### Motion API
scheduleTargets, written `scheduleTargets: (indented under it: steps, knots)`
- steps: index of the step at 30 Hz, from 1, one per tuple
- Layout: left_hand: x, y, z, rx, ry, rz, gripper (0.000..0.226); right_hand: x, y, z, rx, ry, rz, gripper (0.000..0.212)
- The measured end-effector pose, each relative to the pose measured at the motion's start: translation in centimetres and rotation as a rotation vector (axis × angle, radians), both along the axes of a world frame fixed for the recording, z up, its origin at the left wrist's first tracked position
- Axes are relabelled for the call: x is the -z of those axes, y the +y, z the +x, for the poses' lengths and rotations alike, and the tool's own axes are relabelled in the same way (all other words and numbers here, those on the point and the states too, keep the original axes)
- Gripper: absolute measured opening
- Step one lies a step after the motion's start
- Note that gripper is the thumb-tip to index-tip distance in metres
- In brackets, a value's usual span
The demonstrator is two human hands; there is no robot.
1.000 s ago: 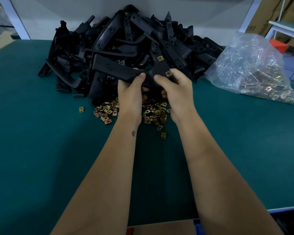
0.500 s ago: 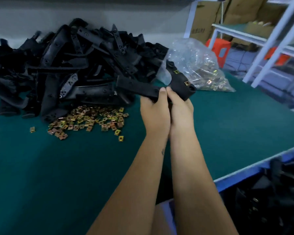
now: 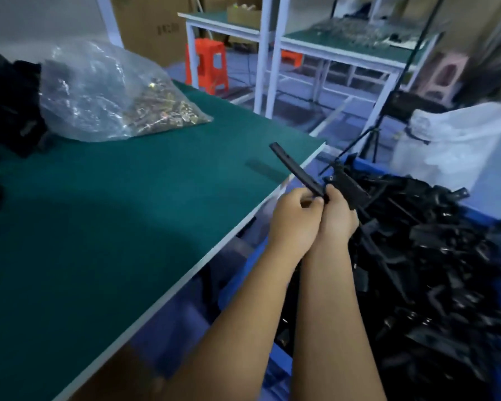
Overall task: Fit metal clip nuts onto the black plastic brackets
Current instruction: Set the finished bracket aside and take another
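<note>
My fingers (image 3: 310, 199) were curled round one black bracket (image 3: 297, 173), both hands pressed together at its middle. Left hand (image 3: 294, 219) gripped the long arm, which rose up and left over the table (image 3: 128, 212) edge; right hand (image 3: 337, 218) gripped the wider end, which pointed right. Whether a clip nut sat on the bracket I could not tell: frame blurred.

Landmark: the table. The held bracket was just past its right edge, above the blue bin (image 3: 368, 167), which stood beside and below the table, heaped with black brackets (image 3: 434, 270). On the table's far side lay a clear bag (image 3: 99, 91) of clip nuts (image 3: 162, 111). A dark bracket pile (image 3: 9, 105) sat at its far left. Beyond the table stood an orange stool (image 3: 207, 65) and a white sack (image 3: 457, 140).
</note>
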State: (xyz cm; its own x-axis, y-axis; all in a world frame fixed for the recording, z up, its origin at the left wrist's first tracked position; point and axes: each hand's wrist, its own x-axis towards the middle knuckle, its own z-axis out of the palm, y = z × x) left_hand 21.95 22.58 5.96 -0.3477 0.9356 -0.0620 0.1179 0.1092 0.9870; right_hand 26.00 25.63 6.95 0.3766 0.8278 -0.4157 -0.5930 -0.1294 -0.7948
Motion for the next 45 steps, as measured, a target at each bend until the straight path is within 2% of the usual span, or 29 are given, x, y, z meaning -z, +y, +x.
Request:
scheduleTargets:
  steps: [2,4,5,8,11,14,20,24,27,30,32,37,41,43,45]
  knots:
    - [1.1,0.1,0.7,0.163,0.01,-0.046,0.018,0.6,0.8,2.1,0.12,0.035,-0.024,0.003]
    - [1.8,0.0,0.5,0.256,0.026,-0.049,0.017,0.9,1.6,3.4,0.131,0.07,-0.026,0.011]
    - [1.9,-0.1,0.2,0.274,0.034,-0.05,0.018,1.1,1.9,3.9,0.124,0.075,-0.066,0.019]
    - [1.9,-0.3,-0.9,0.245,0.014,-0.045,0.025,1.8,2.4,4.2,0.176,0.123,-0.268,0.008]
    - [1.2,-0.5,-1.9,0.196,-0.046,0.017,0.031,1.2,2.3,2.2,0.099,0.133,-0.288,0.006]
    - [-0.6,-1.0,-3.1,0.108,-0.132,0.153,0.035,-0.1,1.7,-1.3,0.012,0.019,-0.15,0.007]
    - [-4.5,-3.3,-9.5,-0.166,-0.161,0.358,0.033,-4.3,-1.0,-11.1,-0.146,-0.163,0.222,0.015]
    - [-5.7,-6.8,-16.3,-0.377,-0.317,0.415,0.031,-6.1,-4.7,-19.0,-0.411,-0.182,0.389,0.014]
    - [-5.6,-10.6,-21.6,-0.612,-0.299,0.432,0.03,-5.9,-8.4,-25.1,-0.693,-0.219,0.48,0.019]
    - [-4.6,-14.5,-25.9,-0.83,-0.276,0.434,0.03,-5.0,-12.2,-30.3,-0.944,-0.31,0.534,0.018]
    - [-3.7,-17.0,-28.4,-0.944,-0.178,0.399,0.03,-3.7,-14.2,-32.8,-1.044,-0.393,0.58,0.016]
    - [-1.4,-21.5,-32.9,-1.169,-0.067,0.33,0.03,-0.5,-15.0,-35.0,-1.229,-0.776,0.749,0.028]
    - [-0.3,-21.8,-34.3,-1.16,0.019,0.227,0.027,0.1,-14.8,-35.8,-1.307,-0.91,0.808,0.016]
    - [-0.2,-21.5,-34.7,-1.107,0.114,0.15,0.026,0.5,-14.6,-36.3,-1.307,-1.081,0.876,0.035]
    - [-0.1,-21.4,-34.9,-1.101,0.119,0.153,0.025,0.6,-14.5,-36.7,-1.256,-1.216,0.917,0.044]
